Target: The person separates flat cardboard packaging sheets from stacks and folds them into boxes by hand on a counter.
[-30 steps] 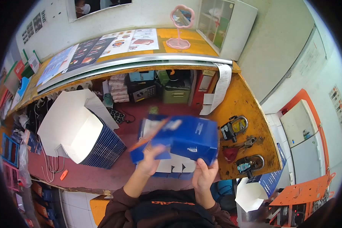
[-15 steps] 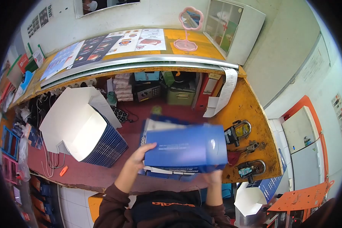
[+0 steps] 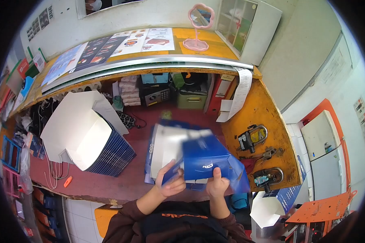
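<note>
A blue cardboard box piece (image 3: 205, 156), blurred and partly folded, is held above the counter in both hands. My left hand (image 3: 168, 182) grips its left edge, fingers bent around a blue flap. On its lower side my right hand (image 3: 218, 184) pinches it, thumb on the blue face. Beneath lies a stack of blue and white flat cardboard (image 3: 160, 148) on the red surface. To the left stands a nested stack of opened boxes (image 3: 109, 156), white inside and blue outside.
An orange lighter-like item (image 3: 68, 181) and cables lie left. Padlocks (image 3: 251, 139) and keys lie on the wooden panel at right. A green metal box (image 3: 191, 100) and a safe (image 3: 157, 97) stand at the back. A white-lined box (image 3: 267, 209) is at lower right.
The held blue piece has turned and folded, its right part dropping lower. My left hand has moved right and down; my right hand has shifted slightly left, its thumb now on the front.
</note>
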